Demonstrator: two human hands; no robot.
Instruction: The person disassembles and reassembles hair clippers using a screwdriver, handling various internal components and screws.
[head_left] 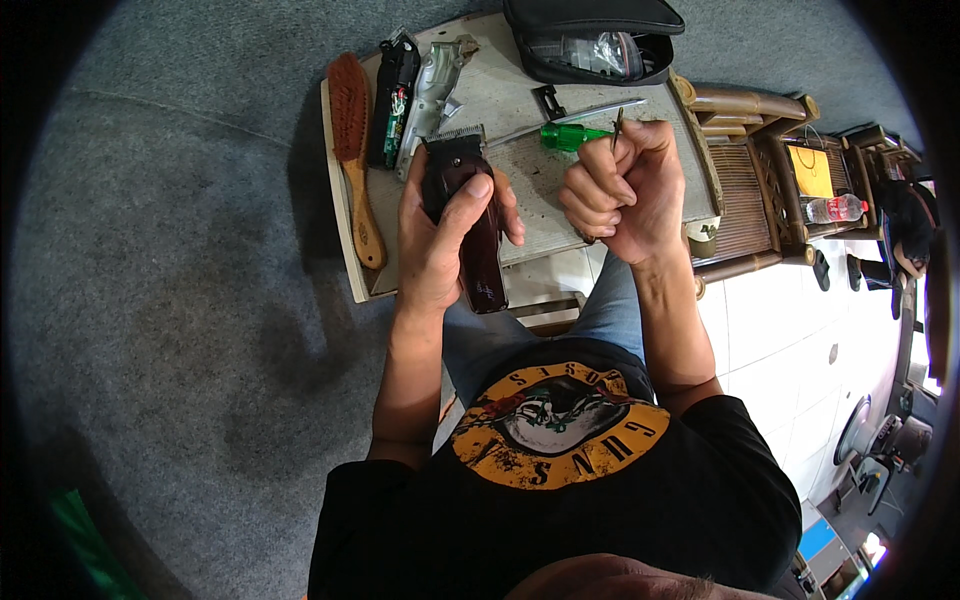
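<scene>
Right now your left hand (440, 235) is wrapped around a dark red hair clipper (470, 220), thumb laid along its top, blade end pointing away from you over the worktop (545, 215). Holding it that way keeps the blade end steady and turned toward your other hand. Your right hand (620, 190) is closed in a fist around a thin metal tool (618, 128), whose tip pokes up above the knuckles; I can't tell what kind of tool it is, since most of it is buried in your grip.

Just beyond your right hand lies a green-handled screwdriver (570, 133), close by for a quick swap. To the left of the clipper sit a circuit board (397, 95) and a silvery housing part (432, 95), side by side, with a wooden brush (352, 150) along the worktop's left edge. An open black pouch (595, 45) rests at the far end; its contents are blurred behind clear plastic.

The clipper's lower end hangs over the worktop's near edge, above your knees. A bamboo rack (760, 180) to the right holds a water bottle (835, 209); things further right are bent and cut off by the rim.
</scene>
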